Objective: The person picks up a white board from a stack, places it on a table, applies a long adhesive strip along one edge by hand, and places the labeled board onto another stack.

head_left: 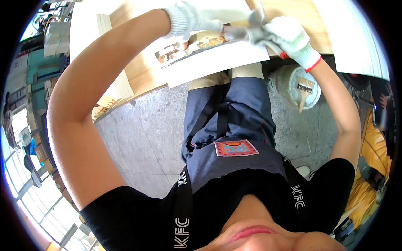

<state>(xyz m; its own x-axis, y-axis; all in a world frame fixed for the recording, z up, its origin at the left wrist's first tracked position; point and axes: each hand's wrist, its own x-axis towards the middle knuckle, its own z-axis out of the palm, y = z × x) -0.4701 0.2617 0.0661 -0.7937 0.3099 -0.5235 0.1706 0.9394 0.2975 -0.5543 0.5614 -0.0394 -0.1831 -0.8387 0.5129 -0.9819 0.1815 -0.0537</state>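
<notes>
A white sheet (pixel 217 57) printed with colourful pictures lies at the near edge of the wooden table (pixel 146 77), its near edge jutting over. My left hand (pixel 194 21), in a white knitted glove, is over the sheet's far part; its fingers are washed out and blurred. At the sheet's right end is my right hand (pixel 289 37), in a white glove with a red cuff. Its fingers are curled at a blurred grey shape (pixel 251 32) with pointed ends, whose kind I cannot make out. A small red bit shows under that hand.
Stacked white sheets (pixel 360 46) stand at the table's right, and more white boards (pixel 122 85) at its left. Below the table edge, on the grey floor (pixel 146 138), is a bucket (pixel 284 88) with a paintbrush (pixel 304 90) across it. Yellow wrapping (pixel 372 146) lies far right.
</notes>
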